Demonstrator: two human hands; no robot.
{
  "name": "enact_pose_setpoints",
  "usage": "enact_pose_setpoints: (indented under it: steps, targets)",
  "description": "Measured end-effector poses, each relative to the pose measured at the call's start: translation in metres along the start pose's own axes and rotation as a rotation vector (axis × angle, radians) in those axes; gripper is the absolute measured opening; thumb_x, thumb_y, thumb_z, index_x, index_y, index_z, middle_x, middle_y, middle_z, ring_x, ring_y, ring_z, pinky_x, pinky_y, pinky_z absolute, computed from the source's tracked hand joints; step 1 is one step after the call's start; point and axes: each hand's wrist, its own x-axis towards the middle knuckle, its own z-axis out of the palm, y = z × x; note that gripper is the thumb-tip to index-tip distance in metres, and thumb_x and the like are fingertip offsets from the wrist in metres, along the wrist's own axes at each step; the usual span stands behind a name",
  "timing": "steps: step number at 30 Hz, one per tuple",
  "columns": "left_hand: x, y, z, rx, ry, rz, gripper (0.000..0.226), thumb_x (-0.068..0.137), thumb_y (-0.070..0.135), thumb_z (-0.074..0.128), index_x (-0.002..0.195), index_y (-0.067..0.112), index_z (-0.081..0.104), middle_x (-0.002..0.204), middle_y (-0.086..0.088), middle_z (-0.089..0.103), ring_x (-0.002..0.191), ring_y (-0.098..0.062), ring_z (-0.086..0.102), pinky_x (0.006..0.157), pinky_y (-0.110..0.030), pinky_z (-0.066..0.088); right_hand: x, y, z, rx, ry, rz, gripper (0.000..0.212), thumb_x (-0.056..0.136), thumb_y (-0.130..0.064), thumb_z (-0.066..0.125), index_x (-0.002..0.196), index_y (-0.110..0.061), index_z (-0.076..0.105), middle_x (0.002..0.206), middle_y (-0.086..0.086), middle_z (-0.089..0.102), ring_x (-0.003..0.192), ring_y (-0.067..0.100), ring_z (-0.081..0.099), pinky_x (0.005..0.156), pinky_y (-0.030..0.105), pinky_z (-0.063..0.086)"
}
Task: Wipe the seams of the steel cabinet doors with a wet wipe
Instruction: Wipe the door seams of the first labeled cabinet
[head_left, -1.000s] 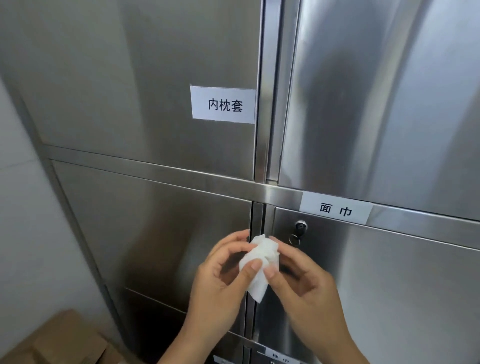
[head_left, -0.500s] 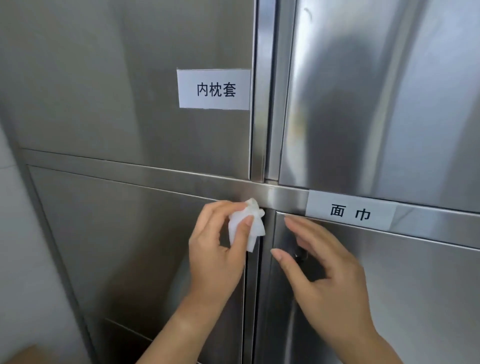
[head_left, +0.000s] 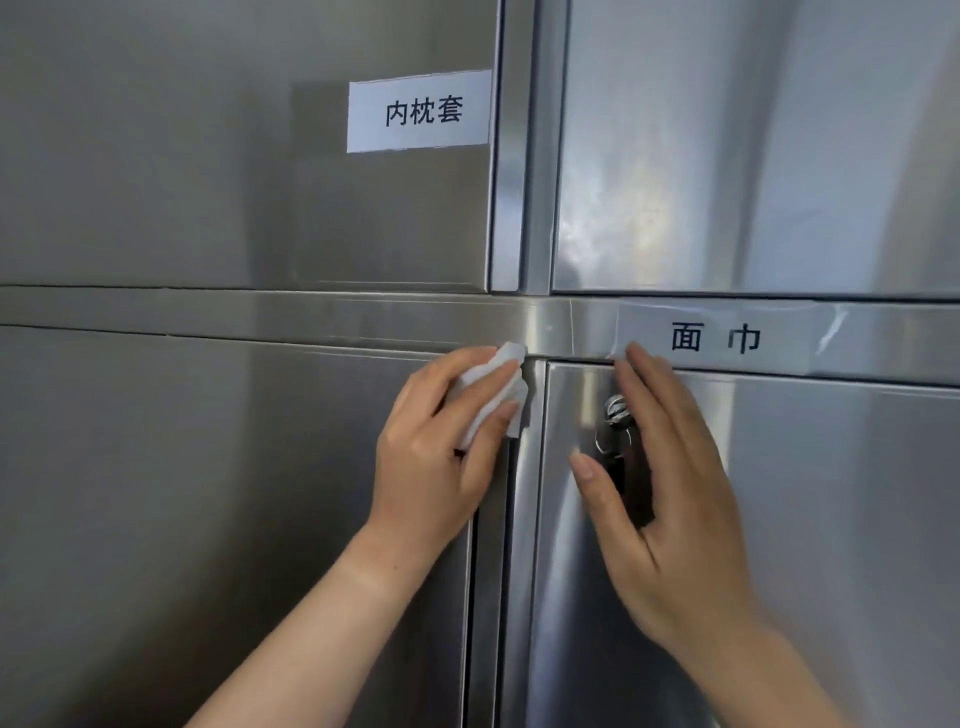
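Note:
A steel cabinet with four doors fills the view. My left hand (head_left: 441, 441) grips a folded white wet wipe (head_left: 491, 395) and presses it against the top of the vertical seam (head_left: 519, 571) between the two lower doors, just under the horizontal rail (head_left: 260, 317). My right hand (head_left: 670, 499) lies flat with straight fingers on the lower right door (head_left: 831, 545), partly covering its key lock (head_left: 615, 410).
A white paper label (head_left: 420, 111) is stuck on the upper left door, and another label (head_left: 717, 338) sits on the rail above the lower right door. A vertical post (head_left: 524, 156) separates the two upper doors.
My right hand let go of the wipe and moved flat onto the lower right door. My left hand carried the wipe up to the seam's top under the rail. The view moved closer.

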Motion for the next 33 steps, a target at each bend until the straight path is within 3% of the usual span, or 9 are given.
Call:
enact_pose_setpoints:
  steps: [4, 6, 10, 14, 20, 26, 33]
  targets:
    - [-0.006, -0.002, 0.006, 0.030, 0.058, 0.051, 0.025, 0.092, 0.010, 0.055, 0.109, 0.000, 0.070, 0.111, -0.021, 0.061, 0.100, -0.031, 0.060, 0.087, -0.039, 0.051, -0.021, 0.009, 0.011, -0.089, 0.140, -0.036, 0.066, 0.090, -0.039, 0.044, 0.145, -0.006, 0.027, 0.151, 0.003, 0.027, 0.141, 0.016, 0.023, 0.115, 0.026, 0.019]
    - [-0.010, -0.003, 0.008, 0.067, 0.092, 0.075, 0.021, 0.090, 0.004, 0.061, 0.108, 0.000, 0.071, 0.108, -0.022, 0.061, 0.097, -0.033, 0.060, 0.087, -0.036, 0.050, -0.035, 0.013, 0.018, -0.182, 0.191, -0.035, 0.068, 0.091, -0.040, 0.043, 0.145, -0.002, 0.026, 0.151, 0.005, 0.025, 0.142, 0.019, 0.021, 0.116, 0.028, 0.015]
    - [-0.029, -0.006, 0.004, 0.116, 0.142, 0.116, 0.019, 0.086, 0.002, 0.069, 0.104, 0.004, 0.073, 0.098, -0.016, 0.066, 0.086, -0.030, 0.060, 0.083, -0.016, 0.039, -0.065, 0.020, 0.033, -0.467, 0.165, -0.024, 0.072, 0.092, -0.047, 0.036, 0.147, -0.004, 0.022, 0.156, 0.010, 0.019, 0.145, 0.023, 0.014, 0.116, 0.031, 0.007]
    - [-0.049, -0.003, -0.001, 0.081, 0.145, 0.080, 0.017, 0.085, 0.007, 0.071, 0.102, 0.005, 0.075, 0.090, -0.010, 0.067, 0.084, -0.027, 0.060, 0.078, -0.019, 0.041, -0.079, 0.024, 0.039, -0.599, 0.133, -0.058, 0.071, 0.093, -0.047, 0.037, 0.147, -0.003, 0.023, 0.157, 0.013, 0.016, 0.145, 0.026, 0.012, 0.116, 0.033, 0.005]
    - [-0.013, -0.003, 0.001, 0.027, 0.171, 0.006, 0.018, 0.086, 0.011, 0.071, 0.102, 0.005, 0.075, 0.085, -0.010, 0.066, 0.080, -0.025, 0.060, 0.072, -0.018, 0.038, -0.080, 0.025, 0.042, -0.630, 0.128, -0.061, 0.071, 0.093, -0.046, 0.036, 0.148, -0.003, 0.021, 0.157, 0.013, 0.014, 0.146, 0.027, 0.011, 0.116, 0.034, 0.005]
    - [-0.041, -0.003, 0.002, 0.089, 0.159, 0.084, 0.021, 0.090, 0.016, 0.066, 0.107, 0.005, 0.073, 0.095, -0.013, 0.068, 0.090, -0.030, 0.061, 0.084, -0.026, 0.042, -0.082, 0.024, 0.042, -0.646, 0.133, -0.074, 0.070, 0.094, -0.045, 0.036, 0.148, -0.003, 0.020, 0.157, 0.014, 0.013, 0.146, 0.027, 0.009, 0.117, 0.035, 0.004]
    - [-0.009, -0.008, 0.004, 0.020, 0.185, 0.051, 0.017, 0.086, 0.015, 0.071, 0.099, 0.005, 0.076, 0.090, -0.010, 0.070, 0.084, -0.026, 0.064, 0.078, -0.036, 0.051, -0.080, 0.025, 0.044, -0.651, 0.146, -0.067, 0.071, 0.093, -0.046, 0.035, 0.148, -0.003, 0.021, 0.157, 0.013, 0.014, 0.146, 0.026, 0.010, 0.116, 0.033, 0.002]
